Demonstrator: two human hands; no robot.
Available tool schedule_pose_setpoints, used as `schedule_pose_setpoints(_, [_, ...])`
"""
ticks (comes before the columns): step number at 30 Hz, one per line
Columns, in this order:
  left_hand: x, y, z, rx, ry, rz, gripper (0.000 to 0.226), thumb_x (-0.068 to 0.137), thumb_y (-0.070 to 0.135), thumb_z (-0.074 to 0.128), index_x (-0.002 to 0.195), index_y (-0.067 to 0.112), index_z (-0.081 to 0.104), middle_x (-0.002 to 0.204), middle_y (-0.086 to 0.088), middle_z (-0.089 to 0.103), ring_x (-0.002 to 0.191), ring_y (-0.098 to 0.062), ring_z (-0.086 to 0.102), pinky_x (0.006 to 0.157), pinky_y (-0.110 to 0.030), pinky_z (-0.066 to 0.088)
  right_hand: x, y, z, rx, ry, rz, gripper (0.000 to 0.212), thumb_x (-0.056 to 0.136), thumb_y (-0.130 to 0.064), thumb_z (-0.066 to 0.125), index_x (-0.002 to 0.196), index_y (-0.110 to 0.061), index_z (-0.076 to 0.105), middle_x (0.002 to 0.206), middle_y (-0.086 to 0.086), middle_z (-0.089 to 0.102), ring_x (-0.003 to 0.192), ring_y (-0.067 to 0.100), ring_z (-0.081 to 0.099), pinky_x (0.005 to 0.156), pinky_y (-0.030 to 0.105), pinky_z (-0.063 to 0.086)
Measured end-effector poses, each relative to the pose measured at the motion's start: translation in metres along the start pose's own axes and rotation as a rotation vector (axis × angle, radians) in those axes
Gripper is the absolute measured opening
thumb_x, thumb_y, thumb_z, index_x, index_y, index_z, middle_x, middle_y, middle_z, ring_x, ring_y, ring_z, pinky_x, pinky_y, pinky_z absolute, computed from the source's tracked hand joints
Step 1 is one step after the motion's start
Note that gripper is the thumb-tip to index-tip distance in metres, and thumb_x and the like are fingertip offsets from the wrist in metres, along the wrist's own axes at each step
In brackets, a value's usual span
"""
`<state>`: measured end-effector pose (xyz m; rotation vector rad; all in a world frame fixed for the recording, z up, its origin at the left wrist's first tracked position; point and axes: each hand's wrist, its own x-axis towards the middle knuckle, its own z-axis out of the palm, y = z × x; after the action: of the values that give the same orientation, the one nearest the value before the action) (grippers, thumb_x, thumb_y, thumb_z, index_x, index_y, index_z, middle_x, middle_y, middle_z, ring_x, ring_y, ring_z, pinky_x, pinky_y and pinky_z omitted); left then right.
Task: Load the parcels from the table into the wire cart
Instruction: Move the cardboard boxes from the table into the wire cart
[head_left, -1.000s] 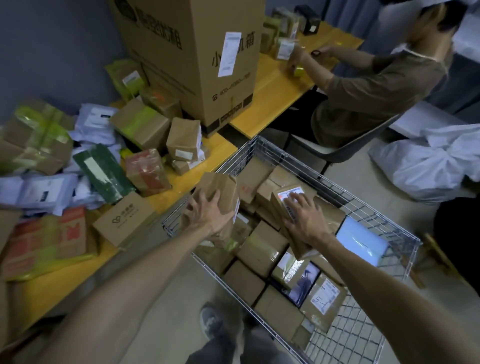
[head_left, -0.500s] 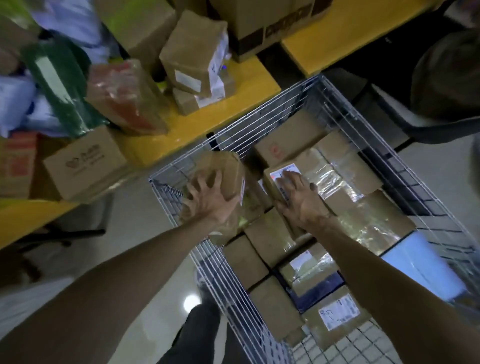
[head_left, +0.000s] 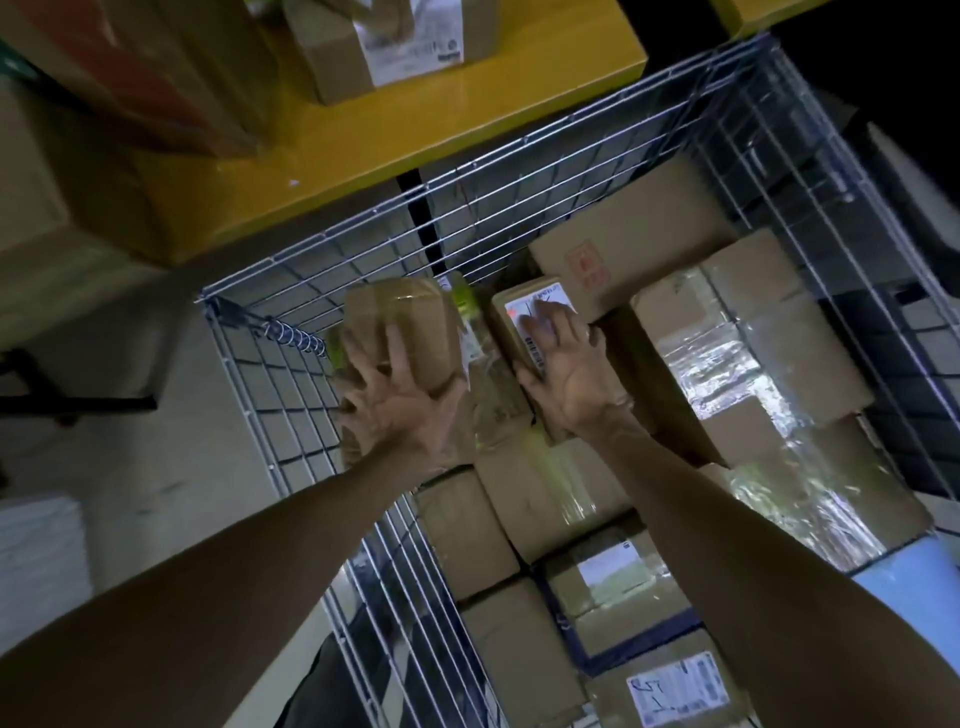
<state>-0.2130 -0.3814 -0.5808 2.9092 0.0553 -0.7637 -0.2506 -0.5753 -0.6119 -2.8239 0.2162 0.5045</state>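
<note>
Parcels fill both hands. A taped parcel (head_left: 410, 322) sits in the ten o'clock corner of the wire cart (head_left: 467, 171). The left hand (head_left: 400, 410) holds it, fingers spread wide over its top and thumb down its three o'clock side. Just beside it at three o'clock, a labelled parcel (head_left: 506, 322) lies among the packed boxes. The right hand (head_left: 571, 379) grips it, fingers across the white label and thumb along the near edge. Both grips match those of half a second earlier, but the two parcels appear deeper in the cart and the view has tipped further down. A red-stamped box (head_left: 623, 234) lies at one o'clock from the right hand. The yellow table (head_left: 415, 140) borders the cart at twelve o'clock and carries a small carton (head_left: 332, 67).
</note>
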Motion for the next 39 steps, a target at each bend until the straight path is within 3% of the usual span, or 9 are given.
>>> schedule_pose_setpoints(4, [0.006, 0.001, 0.017, -0.003, -0.012, -0.037, 0.105, 0.076, 0.084, 0.045, 0.155, 0.039, -0.008, 0.159, -0.008, -0.023, 0.145, -0.051, 0.001, 0.109, -0.065, 0.028, 0.027, 0.002, 0.013, -0.094, -0.057, -0.024, 0.064, 0.101, -0.048, 0.038, 0.156, -0.019, 0.019, 0.163, 0.007, 0.010, 0.149, 0.025, 0.011, 0.113, 0.058, 0.026])
schedule_pose_setpoints(9, [0.011, -0.001, 0.027, 0.026, 0.038, -0.036, 0.108, 0.069, 0.091, 0.038, 0.153, 0.042, -0.009, 0.160, -0.007, -0.014, 0.143, -0.049, 0.007, 0.108, -0.064, 0.030, 0.053, 0.007, 0.027, -0.102, -0.048, -0.061, 0.063, 0.099, -0.044, 0.048, 0.152, -0.015, 0.032, 0.161, 0.010, 0.021, 0.147, 0.027, 0.020, 0.107, 0.061, 0.031])
schedule_pose_setpoints(14, [0.015, -0.004, 0.029, -0.012, 0.061, -0.032, 0.112, 0.065, 0.091, 0.045, 0.152, 0.046, -0.009, 0.160, -0.007, -0.007, 0.139, -0.046, 0.017, 0.106, -0.061, 0.032, 0.074, 0.002, 0.047, -0.076, 0.011, -0.017, 0.058, 0.104, -0.043, 0.034, 0.155, -0.018, 0.025, 0.164, 0.006, 0.013, 0.151, 0.024, 0.010, 0.115, 0.062, 0.015])
schedule_pose_setpoints(17, [0.016, -0.006, 0.029, -0.021, 0.059, -0.038, 0.113, 0.064, 0.090, 0.047, 0.151, 0.047, -0.012, 0.160, -0.006, -0.008, 0.139, -0.045, 0.018, 0.105, -0.061, 0.032, 0.077, 0.001, 0.055, -0.040, -0.024, -0.066, 0.065, 0.101, -0.051, 0.010, 0.157, -0.019, 0.017, 0.165, 0.007, 0.003, 0.152, 0.023, -0.002, 0.119, 0.053, 0.000])
schedule_pose_setpoints(20, [0.016, -0.006, 0.030, -0.039, 0.048, -0.040, 0.114, 0.063, 0.090, 0.049, 0.150, 0.048, -0.011, 0.159, -0.006, -0.008, 0.137, -0.047, 0.020, 0.103, -0.062, 0.034, 0.073, 0.004, 0.064, -0.011, -0.078, -0.034, 0.059, 0.104, -0.049, 0.009, 0.158, -0.023, 0.010, 0.165, 0.004, -0.006, 0.152, 0.022, -0.011, 0.121, 0.044, -0.006])
schedule_pose_setpoints(25, [0.018, -0.006, 0.026, -0.057, -0.005, -0.037, 0.115, 0.062, 0.088, 0.054, 0.149, 0.050, -0.012, 0.157, -0.001, -0.016, 0.138, -0.046, 0.016, 0.102, -0.063, 0.036, 0.072, 0.004, 0.065, 0.078, -0.072, 0.017, 0.060, 0.105, -0.050, 0.013, 0.157, -0.021, 0.017, 0.165, 0.002, 0.004, 0.152, 0.018, -0.001, 0.123, 0.037, 0.002])
schedule_pose_setpoints(29, [0.018, -0.005, 0.019, -0.055, -0.046, -0.039, 0.117, 0.063, 0.087, 0.056, 0.149, 0.049, -0.013, 0.157, -0.002, -0.016, 0.137, -0.045, 0.018, 0.100, -0.059, 0.039, 0.057, 0.008, 0.068, 0.148, -0.022, 0.110, 0.083, 0.094, -0.052, -0.016, 0.155, -0.012, 0.024, 0.162, 0.011, 0.021, 0.151, 0.023, 0.010, 0.123, 0.032, 0.006])
schedule_pose_setpoints(34, [0.014, -0.005, 0.005, -0.112, -0.036, -0.038, 0.118, 0.059, 0.088, 0.061, 0.151, 0.046, 0.000, 0.152, -0.004, -0.002, 0.132, -0.044, 0.025, 0.102, -0.058, 0.039, -0.011, 0.008, 0.044, 0.371, 0.101, 0.211, 0.043, 0.107, -0.019, 0.034, 0.139, 0.006, 0.047, 0.148, 0.024, 0.043, 0.142, 0.033, 0.033, 0.117, 0.031, 0.020])
schedule_pose_setpoints(39, [-0.015, 0.008, -0.011, -0.051, -0.057, 0.074, 0.115, 0.061, 0.085, 0.064, 0.150, 0.047, 0.002, 0.152, -0.008, 0.002, 0.127, -0.045, 0.032, 0.103, -0.058, 0.038, -0.059, 0.035, 0.027, 0.363, 0.135, 0.237, 0.049, 0.101, -0.022, 0.031, 0.127, 0.009, 0.057, 0.133, 0.028, 0.055, 0.128, 0.044, 0.047, 0.108, 0.048, 0.039])
